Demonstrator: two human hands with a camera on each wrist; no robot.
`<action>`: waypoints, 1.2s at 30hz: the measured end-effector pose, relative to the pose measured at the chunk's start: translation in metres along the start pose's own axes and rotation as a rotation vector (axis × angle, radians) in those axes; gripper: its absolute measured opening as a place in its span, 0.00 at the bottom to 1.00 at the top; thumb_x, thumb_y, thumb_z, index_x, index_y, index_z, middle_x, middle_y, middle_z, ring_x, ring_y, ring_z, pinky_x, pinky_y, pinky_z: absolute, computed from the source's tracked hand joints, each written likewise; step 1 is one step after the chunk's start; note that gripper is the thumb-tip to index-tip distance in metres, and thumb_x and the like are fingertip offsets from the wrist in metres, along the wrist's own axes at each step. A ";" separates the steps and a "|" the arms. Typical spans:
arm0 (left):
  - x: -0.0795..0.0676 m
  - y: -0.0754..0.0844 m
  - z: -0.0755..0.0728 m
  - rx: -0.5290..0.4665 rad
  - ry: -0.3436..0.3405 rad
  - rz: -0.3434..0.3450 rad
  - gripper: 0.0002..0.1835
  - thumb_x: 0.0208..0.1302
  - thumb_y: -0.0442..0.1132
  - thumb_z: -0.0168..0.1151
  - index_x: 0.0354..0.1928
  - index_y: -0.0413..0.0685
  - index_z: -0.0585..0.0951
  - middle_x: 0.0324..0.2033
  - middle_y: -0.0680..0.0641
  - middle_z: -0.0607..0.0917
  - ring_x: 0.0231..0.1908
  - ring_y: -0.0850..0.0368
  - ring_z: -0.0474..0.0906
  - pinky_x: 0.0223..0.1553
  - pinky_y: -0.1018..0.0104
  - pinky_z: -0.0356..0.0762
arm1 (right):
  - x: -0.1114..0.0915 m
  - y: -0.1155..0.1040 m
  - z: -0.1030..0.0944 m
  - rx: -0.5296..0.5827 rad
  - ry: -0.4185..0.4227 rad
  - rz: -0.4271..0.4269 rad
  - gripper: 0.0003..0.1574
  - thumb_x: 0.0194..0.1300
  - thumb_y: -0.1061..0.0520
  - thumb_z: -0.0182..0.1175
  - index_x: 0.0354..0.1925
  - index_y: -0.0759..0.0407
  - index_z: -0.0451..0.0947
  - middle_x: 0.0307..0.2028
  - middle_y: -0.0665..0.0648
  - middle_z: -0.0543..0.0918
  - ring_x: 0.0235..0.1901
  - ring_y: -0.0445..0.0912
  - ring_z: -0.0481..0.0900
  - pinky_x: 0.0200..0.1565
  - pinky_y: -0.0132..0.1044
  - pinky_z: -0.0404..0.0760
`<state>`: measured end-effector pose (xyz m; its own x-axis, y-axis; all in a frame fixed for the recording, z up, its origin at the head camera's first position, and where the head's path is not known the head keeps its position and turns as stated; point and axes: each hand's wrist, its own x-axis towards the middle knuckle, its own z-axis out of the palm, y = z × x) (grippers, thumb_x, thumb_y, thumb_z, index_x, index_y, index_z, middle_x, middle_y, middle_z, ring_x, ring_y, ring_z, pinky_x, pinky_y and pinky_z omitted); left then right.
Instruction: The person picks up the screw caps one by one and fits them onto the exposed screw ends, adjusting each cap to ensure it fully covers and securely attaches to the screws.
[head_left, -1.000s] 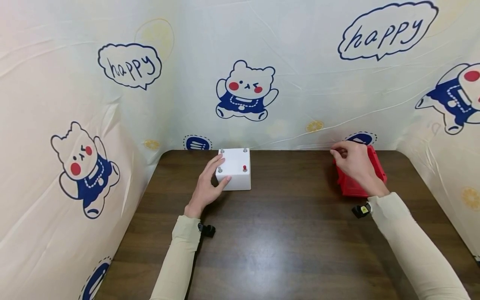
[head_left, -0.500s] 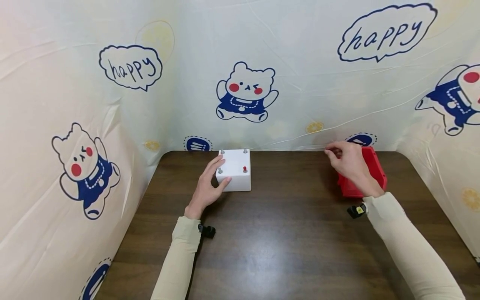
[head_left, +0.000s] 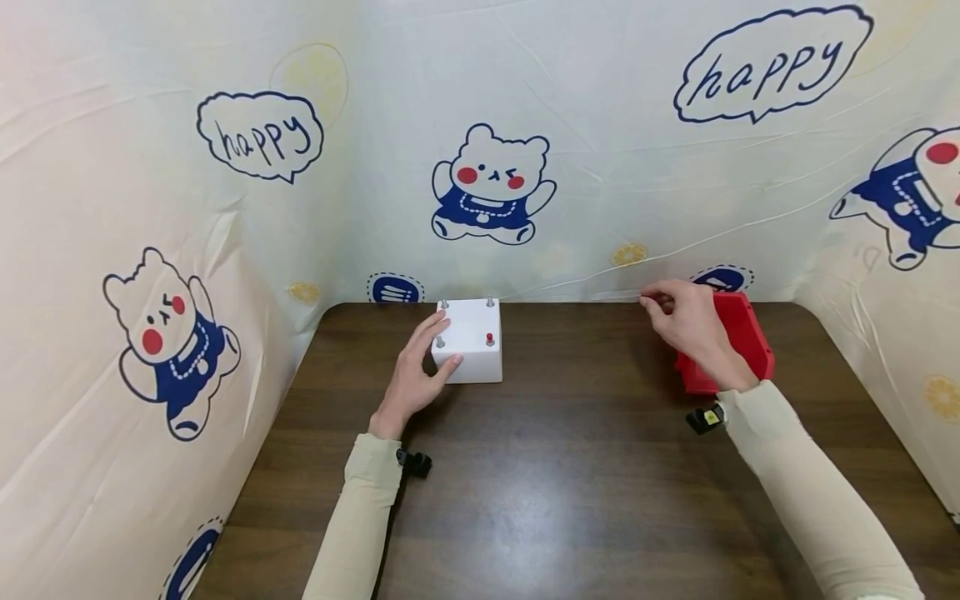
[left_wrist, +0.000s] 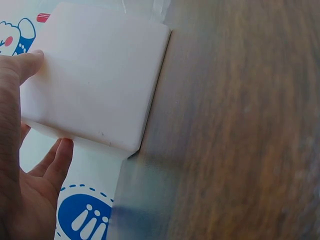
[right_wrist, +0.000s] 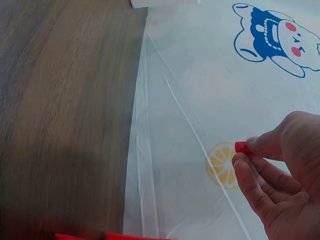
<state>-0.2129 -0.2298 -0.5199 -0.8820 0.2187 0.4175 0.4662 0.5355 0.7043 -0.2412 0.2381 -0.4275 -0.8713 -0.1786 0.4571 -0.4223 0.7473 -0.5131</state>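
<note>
A white box [head_left: 474,317] stands at the back of the table, with several metal posts on its top. The front right post carries a red cap [head_left: 490,338]. My left hand [head_left: 408,371] holds the box by its left side, thumb on the front face; in the left wrist view the fingertips touch the adjoining side of the box [left_wrist: 100,75]. Well to the right of the box, my right hand [head_left: 688,321] is in the air, pinching a small red cap [right_wrist: 241,147] between thumb and fingertips. That cap is too small to make out in the head view.
An open red bin [head_left: 746,337] stands at the back right, partly hidden behind my right hand and wrist; its contents cannot be seen. A printed cloth [head_left: 585,167] hangs along the back and sides of the brown wooden table [head_left: 570,467].
My right hand has moved left from over the red bin, so more of the bin shows. The left hand and white box have stayed in place.
</note>
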 end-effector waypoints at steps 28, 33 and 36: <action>0.000 0.001 -0.001 -0.003 -0.003 0.003 0.35 0.73 0.46 0.72 0.79 0.62 0.71 0.81 0.56 0.65 0.81 0.52 0.61 0.78 0.40 0.63 | 0.010 -0.014 0.019 0.070 0.014 -0.027 0.11 0.70 0.65 0.69 0.49 0.66 0.90 0.45 0.69 0.91 0.38 0.60 0.89 0.46 0.60 0.90; 0.000 0.000 -0.001 -0.003 -0.003 0.011 0.35 0.72 0.46 0.72 0.79 0.62 0.71 0.81 0.55 0.65 0.80 0.50 0.61 0.77 0.39 0.64 | 0.012 -0.015 0.022 0.082 0.016 -0.043 0.10 0.70 0.65 0.69 0.49 0.66 0.90 0.46 0.68 0.91 0.38 0.59 0.89 0.46 0.59 0.90; 0.000 0.000 0.000 -0.003 -0.002 0.016 0.36 0.72 0.46 0.72 0.79 0.62 0.71 0.81 0.55 0.65 0.80 0.50 0.62 0.77 0.38 0.64 | 0.012 -0.014 0.025 0.086 0.014 -0.042 0.11 0.70 0.64 0.69 0.50 0.65 0.90 0.46 0.67 0.91 0.38 0.59 0.89 0.46 0.58 0.91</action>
<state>-0.2130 -0.2300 -0.5198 -0.8743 0.2288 0.4280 0.4807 0.5291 0.6992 -0.2518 0.2097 -0.4327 -0.8493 -0.1993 0.4889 -0.4785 0.6818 -0.5533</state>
